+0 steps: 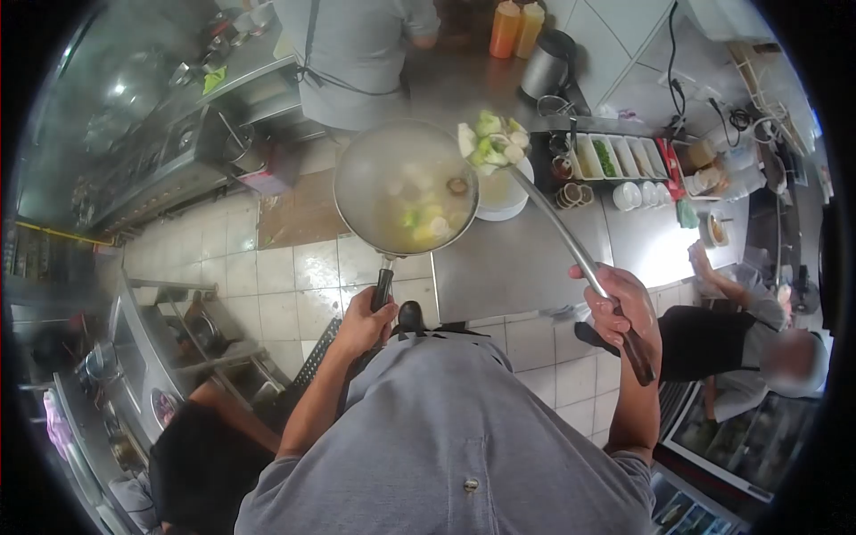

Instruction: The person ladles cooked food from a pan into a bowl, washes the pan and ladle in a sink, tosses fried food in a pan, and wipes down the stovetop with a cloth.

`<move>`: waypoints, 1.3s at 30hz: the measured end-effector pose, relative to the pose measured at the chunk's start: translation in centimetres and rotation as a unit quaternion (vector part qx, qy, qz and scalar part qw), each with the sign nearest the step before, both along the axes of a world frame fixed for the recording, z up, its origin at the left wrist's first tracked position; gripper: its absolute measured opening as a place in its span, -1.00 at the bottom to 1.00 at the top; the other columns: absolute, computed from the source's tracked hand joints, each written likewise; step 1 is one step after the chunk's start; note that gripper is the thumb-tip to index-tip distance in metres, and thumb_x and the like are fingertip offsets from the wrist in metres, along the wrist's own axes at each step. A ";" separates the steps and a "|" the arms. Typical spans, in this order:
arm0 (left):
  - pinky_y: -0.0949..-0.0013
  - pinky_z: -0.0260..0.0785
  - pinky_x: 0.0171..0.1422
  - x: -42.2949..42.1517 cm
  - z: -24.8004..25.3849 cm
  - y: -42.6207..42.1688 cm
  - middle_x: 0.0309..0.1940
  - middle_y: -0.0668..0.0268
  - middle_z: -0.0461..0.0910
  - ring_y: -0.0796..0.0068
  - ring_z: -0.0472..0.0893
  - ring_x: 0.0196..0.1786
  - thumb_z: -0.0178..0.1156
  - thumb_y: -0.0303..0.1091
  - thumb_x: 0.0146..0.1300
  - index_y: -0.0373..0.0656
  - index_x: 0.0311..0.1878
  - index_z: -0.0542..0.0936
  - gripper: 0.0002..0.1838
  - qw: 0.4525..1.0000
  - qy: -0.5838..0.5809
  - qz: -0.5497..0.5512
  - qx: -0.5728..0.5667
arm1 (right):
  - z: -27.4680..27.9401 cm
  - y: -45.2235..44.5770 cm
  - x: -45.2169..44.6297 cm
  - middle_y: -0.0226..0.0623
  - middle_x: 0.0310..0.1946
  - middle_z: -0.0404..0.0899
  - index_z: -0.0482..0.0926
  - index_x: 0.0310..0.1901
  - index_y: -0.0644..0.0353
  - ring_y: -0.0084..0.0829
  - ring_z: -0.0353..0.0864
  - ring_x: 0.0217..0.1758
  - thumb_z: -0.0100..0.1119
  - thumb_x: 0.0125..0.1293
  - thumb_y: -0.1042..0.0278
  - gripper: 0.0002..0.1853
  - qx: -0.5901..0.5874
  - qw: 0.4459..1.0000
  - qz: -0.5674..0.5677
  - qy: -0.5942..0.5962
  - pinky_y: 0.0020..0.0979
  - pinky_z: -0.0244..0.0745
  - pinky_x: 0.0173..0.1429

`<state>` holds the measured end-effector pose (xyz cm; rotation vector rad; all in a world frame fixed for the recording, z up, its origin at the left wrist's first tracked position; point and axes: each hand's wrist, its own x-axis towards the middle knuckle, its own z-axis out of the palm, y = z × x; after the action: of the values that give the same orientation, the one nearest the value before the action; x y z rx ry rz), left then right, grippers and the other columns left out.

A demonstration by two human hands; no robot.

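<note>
My left hand [364, 325] is closed around the black handle of a wok [367, 160], held out in front of me. Steaming broth with vegetable pieces and a mushroom [457, 185] lies in the wok. In my right hand [624, 310] is a long-handled ladle [563, 230], gripped near its dark handle end. Green and white vegetable pieces [492, 143] heap over the ladle's head and hide it. Under and beside the ladle, a white bowl [501, 212] stands on the steel counter, partly covered by the wok's rim and the ladle.
Right of the bowl, a steel counter [526, 276] carries ingredient containers [615, 157] and small white cups [640, 196]. Sauce bottles [515, 28] and a metal jug [548, 67] stand behind. A person in an apron [352, 62] is ahead; others are at right [731, 348] and lower left [209, 455].
</note>
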<state>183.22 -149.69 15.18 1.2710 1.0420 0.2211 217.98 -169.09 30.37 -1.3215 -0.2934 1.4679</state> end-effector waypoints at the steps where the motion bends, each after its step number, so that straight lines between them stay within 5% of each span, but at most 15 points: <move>1: 0.40 0.31 -0.58 -0.1 0.5 0.2 -0.64 0.33 0.46 0.54 0.46 -0.68 0.19 -0.40 0.34 -0.29 -0.22 0.44 -0.83 1.000 0.017 0.000 0.006 | -0.4 -0.2 0.1 -0.56 -0.61 0.28 0.45 0.15 0.44 -0.79 0.14 -0.80 0.06 0.51 0.13 -0.54 -0.007 1.000 -0.008 -0.007 -0.63 0.20 -0.79; 12: 0.41 0.32 -0.58 -3.6 1.0 4.0 -0.63 0.35 0.45 0.54 0.46 -0.69 0.21 -0.40 0.34 -0.27 -0.24 0.42 -0.82 1.000 0.008 0.006 -0.012 | -8.3 1.8 -3.1 -0.47 -0.55 0.37 0.46 0.11 0.33 -0.65 0.24 -0.75 0.10 0.51 0.15 -0.62 -0.081 0.994 -0.056 -0.042 -0.49 0.27 -0.70; 18: 0.39 0.32 -0.57 -5.1 -1.6 3.0 -0.65 0.36 0.44 0.54 0.45 -0.69 0.21 -0.41 0.32 -0.27 -0.26 0.43 -0.83 0.999 -0.017 0.030 -0.006 | -12.9 -0.6 -5.2 -0.41 -0.61 0.41 0.52 -0.02 0.32 -0.60 0.36 -0.72 0.12 0.50 0.20 -0.70 -0.082 0.979 -0.029 -0.184 -0.43 0.25 -0.70; 20: 0.39 0.32 -0.57 -5.4 -2.1 3.5 -0.63 0.35 0.46 0.55 0.46 -0.69 0.21 -0.40 0.32 -0.28 -0.26 0.44 -0.83 1.000 0.003 0.013 0.020 | -13.1 -0.8 -5.9 -0.25 -0.63 0.44 0.54 0.00 0.37 -0.49 0.48 -0.66 0.17 0.46 0.24 -0.69 -0.125 0.902 0.045 -0.410 -0.32 0.30 -0.62; 21: 0.39 0.32 -0.57 -5.4 -2.2 3.7 -0.63 0.35 0.46 0.55 0.46 -0.69 0.21 -0.40 0.32 -0.28 -0.26 0.44 -0.83 1.000 0.002 0.015 0.020 | -13.3 -1.2 -6.2 -0.25 -0.63 0.44 0.54 0.00 0.37 -0.49 0.48 -0.66 0.17 0.46 0.24 -0.69 -0.125 0.901 0.047 -0.412 -0.32 0.30 -0.62; 23: 0.39 0.33 -0.56 -5.8 -2.1 3.8 -0.63 0.35 0.46 0.54 0.47 -0.68 0.20 -0.39 0.33 -0.29 -0.23 0.44 -0.83 1.000 0.006 0.011 0.021 | -13.8 -1.6 -6.9 -0.10 -0.59 0.45 0.51 0.08 0.44 -0.36 0.53 -0.60 0.22 0.41 0.30 -0.62 -0.124 0.758 0.063 -0.638 -0.26 0.37 -0.49; 30: 0.38 0.32 -0.59 -6.7 -1.3 4.2 -0.65 0.31 0.47 0.50 0.48 -0.71 0.19 -0.38 0.34 -0.31 -0.18 0.43 -0.80 0.999 0.042 0.004 0.030 | -11.0 2.5 -9.2 0.00 -0.56 0.47 0.49 0.20 0.36 -0.17 0.44 -0.58 0.24 0.38 0.35 -0.58 0.005 0.829 0.078 -0.554 -0.29 0.37 -0.40; 33: 0.38 0.31 -0.60 -7.3 -1.6 4.5 -0.66 0.31 0.47 0.50 0.48 -0.71 0.18 -0.40 0.34 -0.31 -0.19 0.43 -0.82 0.998 0.037 -0.007 0.040 | -10.0 6.4 -9.2 -0.13 -0.57 0.41 0.48 0.20 0.42 -0.42 0.37 -0.57 0.24 0.39 0.34 -0.57 0.020 0.804 0.153 -0.574 -0.35 0.35 -0.39; 37: 0.39 0.30 -0.60 -7.5 -0.7 4.6 -0.60 0.34 0.45 0.54 0.45 -0.68 0.19 -0.38 0.32 -0.31 -0.22 0.43 -0.81 0.999 0.040 0.001 0.032 | -12.9 8.0 -7.8 -0.09 -0.56 0.40 0.48 0.18 0.43 -0.40 0.43 -0.56 0.23 0.40 0.33 -0.58 0.051 0.773 0.164 -0.611 -0.31 0.38 -0.38; 39: 0.39 0.30 -0.59 -7.7 -0.7 4.8 -0.60 0.34 0.45 0.52 0.45 -0.68 0.19 -0.37 0.31 -0.31 -0.23 0.44 -0.81 0.999 0.037 0.005 0.028 | -13.7 7.5 -7.2 -0.11 -0.61 0.44 0.51 0.18 0.33 -0.34 0.47 -0.64 0.19 0.42 0.32 -0.62 0.053 0.804 0.196 -0.559 -0.30 0.37 -0.47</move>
<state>175.54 -144.85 14.52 1.3322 1.1118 0.2143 210.78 -161.58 16.67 -1.9886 -1.4636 0.7668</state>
